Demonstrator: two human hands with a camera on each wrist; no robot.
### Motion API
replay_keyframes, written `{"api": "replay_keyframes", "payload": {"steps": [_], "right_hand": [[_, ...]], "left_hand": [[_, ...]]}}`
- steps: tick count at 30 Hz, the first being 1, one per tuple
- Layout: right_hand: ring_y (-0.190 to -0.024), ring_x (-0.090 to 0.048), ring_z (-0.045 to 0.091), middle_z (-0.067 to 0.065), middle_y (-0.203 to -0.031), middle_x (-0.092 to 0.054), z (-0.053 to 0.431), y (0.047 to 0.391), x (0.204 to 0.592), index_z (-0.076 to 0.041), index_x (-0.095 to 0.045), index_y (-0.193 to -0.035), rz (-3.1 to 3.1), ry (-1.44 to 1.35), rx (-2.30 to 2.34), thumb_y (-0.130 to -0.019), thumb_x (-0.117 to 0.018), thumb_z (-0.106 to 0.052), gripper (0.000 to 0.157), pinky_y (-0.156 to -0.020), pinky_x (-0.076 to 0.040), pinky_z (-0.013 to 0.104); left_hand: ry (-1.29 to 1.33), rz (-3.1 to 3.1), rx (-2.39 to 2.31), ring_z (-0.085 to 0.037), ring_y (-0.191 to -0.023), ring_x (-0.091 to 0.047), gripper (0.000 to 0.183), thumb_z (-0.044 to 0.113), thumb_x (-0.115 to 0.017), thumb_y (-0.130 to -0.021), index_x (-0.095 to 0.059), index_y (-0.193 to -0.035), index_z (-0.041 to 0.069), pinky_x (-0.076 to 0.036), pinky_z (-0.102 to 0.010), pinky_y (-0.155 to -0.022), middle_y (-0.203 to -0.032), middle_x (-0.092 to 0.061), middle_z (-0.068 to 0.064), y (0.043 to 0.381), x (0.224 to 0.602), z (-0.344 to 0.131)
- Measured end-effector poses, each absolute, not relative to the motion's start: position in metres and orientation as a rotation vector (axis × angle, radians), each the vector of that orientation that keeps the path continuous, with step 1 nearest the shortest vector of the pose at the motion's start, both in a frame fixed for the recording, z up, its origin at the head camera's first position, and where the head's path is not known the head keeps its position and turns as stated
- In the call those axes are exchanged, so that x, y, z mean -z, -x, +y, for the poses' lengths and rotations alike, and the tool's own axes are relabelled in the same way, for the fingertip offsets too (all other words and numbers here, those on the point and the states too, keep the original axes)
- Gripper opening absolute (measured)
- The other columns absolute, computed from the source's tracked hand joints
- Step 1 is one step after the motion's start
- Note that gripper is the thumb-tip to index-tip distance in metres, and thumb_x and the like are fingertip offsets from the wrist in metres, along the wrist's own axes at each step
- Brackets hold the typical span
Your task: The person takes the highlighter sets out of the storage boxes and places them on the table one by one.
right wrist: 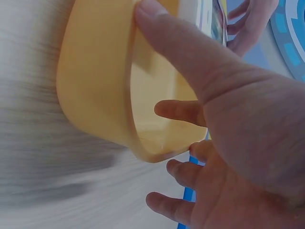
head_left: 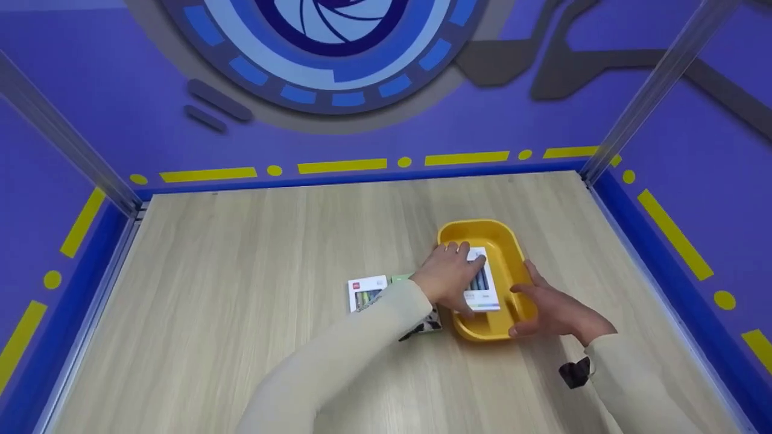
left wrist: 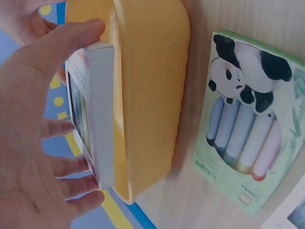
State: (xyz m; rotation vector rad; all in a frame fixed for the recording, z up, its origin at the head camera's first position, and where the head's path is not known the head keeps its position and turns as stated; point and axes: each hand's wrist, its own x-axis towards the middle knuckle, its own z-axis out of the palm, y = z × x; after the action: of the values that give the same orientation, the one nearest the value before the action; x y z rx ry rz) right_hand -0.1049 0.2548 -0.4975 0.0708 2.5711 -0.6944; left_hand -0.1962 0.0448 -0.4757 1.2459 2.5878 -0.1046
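My left hand point(head_left: 449, 274) grips a flat white box point(head_left: 482, 300) with coloured sticks behind its window, thumb on one end edge and fingers at the other. The box is tilted over the opening of a yellow plastic bin point(left wrist: 152, 95), overlapping its left rim. At the bin's right side is my right hand point(head_left: 558, 310). Its thumb point(right wrist: 152, 9) touches the rim, the index finger reaches over the inside, and other fingers lie along the outer side. Beside the bin lies a green panda box point(left wrist: 259, 114) of thick markers, partly hidden by my left arm in the head view.
Another white box point(head_left: 367, 283) with coloured sticks in its window lies left of the panda box, partly behind my left sleeve. The wooden tabletop point(head_left: 241, 271) is bordered by purple-blue panels point(head_left: 374, 144) at the back and both sides.
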Motion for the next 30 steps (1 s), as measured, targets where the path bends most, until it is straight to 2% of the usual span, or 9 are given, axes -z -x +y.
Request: {"api": "replay_keyframes", "payload": {"steps": [4, 9, 19, 27, 30], "right_hand": [[-0.144, -0.013, 0.050, 0.023, -0.160, 0.014, 0.256, 0.103, 0.498, -0.006, -0.045, -0.143, 2.567, -0.090, 0.680, -0.067, -0.081, -0.052, 0.096, -0.112, -0.023, 0.063], [-0.142, -0.015, 0.051, 0.025, -0.160, 0.013, 0.256, 0.102, 0.497, -0.004, -0.045, -0.142, 2.578, -0.082, 0.664, -0.065, -0.081, -0.054, 0.098, -0.112, -0.026, 0.063], [-0.143, -0.015, 0.050, 0.025, -0.160, 0.008, 0.252, 0.106, 0.493, -0.004, -0.048, -0.139, 2.578, -0.060, 0.644, -0.072, -0.083, -0.041, 0.084, -0.113, -0.023, 0.063], [-0.139, -0.024, 0.052, 0.031, -0.158, -0.002, 0.250, 0.102, 0.491, 0.000, -0.053, -0.133, 2.659, 0.017, 0.550, -0.072, -0.083, -0.041, 0.079, -0.110, -0.030, 0.061], [-0.140, -0.023, 0.051, 0.029, -0.159, -0.001, 0.249, 0.102, 0.492, -0.001, -0.054, -0.133, 2.650, -0.005, 0.552, -0.073, -0.083, -0.041, 0.078, -0.111, -0.029, 0.061]], "left_hand": [[-1.231, 2.578, 0.088, -0.024, -0.141, -0.030, 0.103, 0.068, -0.072, -0.070, -0.023, -0.153, 0.032, -0.018, -0.039, -0.123, -0.160, -0.022, -0.006, 0.196, 0.474, 0.040], [-1.249, 2.595, 0.108, -0.024, -0.141, -0.030, 0.104, 0.070, -0.070, -0.070, -0.022, -0.154, 0.031, -0.020, -0.039, -0.123, -0.159, -0.022, -0.006, 0.196, 0.473, 0.033], [-1.227, 2.608, 0.073, -0.025, -0.143, -0.028, 0.105, 0.067, -0.072, -0.071, -0.020, -0.154, 0.030, -0.017, -0.041, -0.123, -0.162, -0.017, -0.008, 0.200, 0.473, 0.013], [-1.226, 2.612, 0.021, -0.027, -0.145, -0.026, 0.103, 0.064, -0.073, -0.071, -0.022, -0.154, 0.029, -0.019, -0.044, -0.122, -0.162, -0.017, -0.009, 0.202, 0.471, 0.001], [-1.212, 2.613, 0.000, -0.026, -0.145, -0.025, 0.104, 0.064, -0.074, -0.071, -0.022, -0.154, 0.029, -0.018, -0.044, -0.122, -0.162, -0.017, -0.008, 0.201, 0.471, -0.003]]}}
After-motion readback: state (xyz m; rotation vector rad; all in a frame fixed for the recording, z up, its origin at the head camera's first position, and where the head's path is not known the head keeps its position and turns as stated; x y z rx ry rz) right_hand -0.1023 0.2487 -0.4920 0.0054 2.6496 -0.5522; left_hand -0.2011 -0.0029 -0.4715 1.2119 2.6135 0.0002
